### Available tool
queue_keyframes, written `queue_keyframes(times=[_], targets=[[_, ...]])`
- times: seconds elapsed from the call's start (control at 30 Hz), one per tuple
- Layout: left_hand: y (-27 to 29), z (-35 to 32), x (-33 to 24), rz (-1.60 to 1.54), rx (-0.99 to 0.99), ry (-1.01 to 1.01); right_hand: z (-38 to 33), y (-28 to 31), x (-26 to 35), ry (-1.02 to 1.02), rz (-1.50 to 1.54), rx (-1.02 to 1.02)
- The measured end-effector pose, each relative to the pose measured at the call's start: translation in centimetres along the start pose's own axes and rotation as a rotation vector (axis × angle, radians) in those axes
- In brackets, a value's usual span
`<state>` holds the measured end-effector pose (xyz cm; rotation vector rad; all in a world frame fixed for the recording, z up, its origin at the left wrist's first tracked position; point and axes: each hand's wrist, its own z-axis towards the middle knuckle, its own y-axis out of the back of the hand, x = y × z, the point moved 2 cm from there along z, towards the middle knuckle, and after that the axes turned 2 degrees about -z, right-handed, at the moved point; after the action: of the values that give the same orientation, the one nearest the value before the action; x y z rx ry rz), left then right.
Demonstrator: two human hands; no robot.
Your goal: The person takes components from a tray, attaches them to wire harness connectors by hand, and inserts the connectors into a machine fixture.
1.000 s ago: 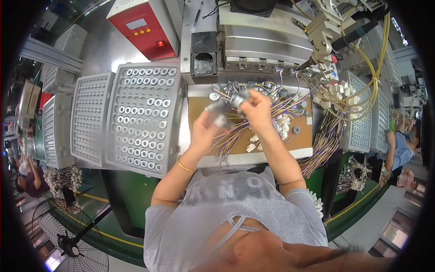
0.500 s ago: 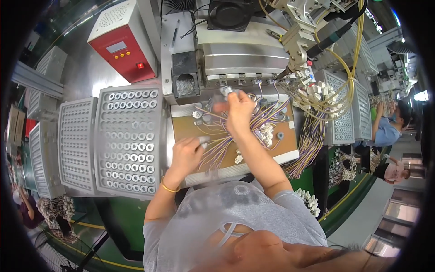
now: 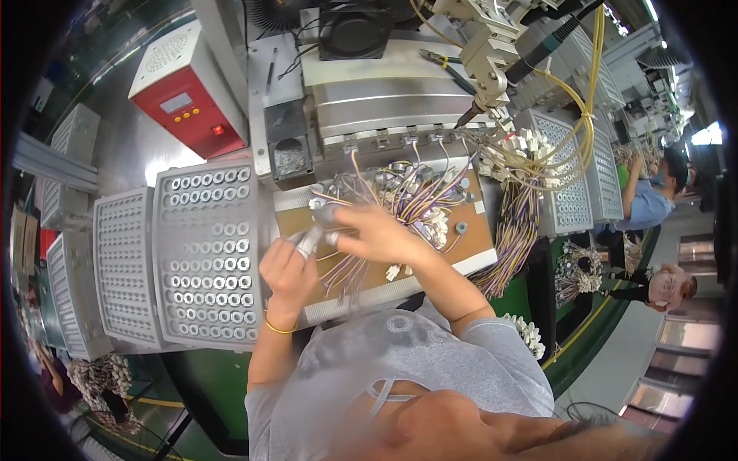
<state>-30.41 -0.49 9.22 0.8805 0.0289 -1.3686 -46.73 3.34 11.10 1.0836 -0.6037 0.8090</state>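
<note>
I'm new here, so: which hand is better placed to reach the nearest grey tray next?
Probably the left hand: it is nearer the grey tray, while the right hand is farther off, by the wires.

Head-worn fisheye, left one of a pair: looking steeply down from above the bare left hand (image 3: 288, 270) and bare right hand (image 3: 377, 234), both sitting near mid-view. Facing past the hands toward a long, silver metal block (image 3: 396, 100) beyond them. Grey short-sleeved fabric shirt (image 3: 430, 353) is showing below the hands, nearer the lens. Straight edges are bending toward the rim; the boxy red-and-white cabinet (image 3: 192, 134), beyond the hands to the left, is leaning outward.
</note>
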Motion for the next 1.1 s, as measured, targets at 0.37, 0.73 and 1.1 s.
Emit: queue_keyframes(times=[0.37,0.73,1.1], targets=[[6.6,-8.3,17.0,1.104,0.186,0.558,-1.2,0.2,-1.1,-0.210,0.134,0.113],[4.6,-7.8,17.3,1.090,0.245,0.685,-2.3,-0.8,-1.9,-0.269,0.218,-0.016],[-1.0,-2.7,2.4,-1.027,-0.036,0.969,-2.1,-1.9,-2.3,-0.273,0.244,0.026]])
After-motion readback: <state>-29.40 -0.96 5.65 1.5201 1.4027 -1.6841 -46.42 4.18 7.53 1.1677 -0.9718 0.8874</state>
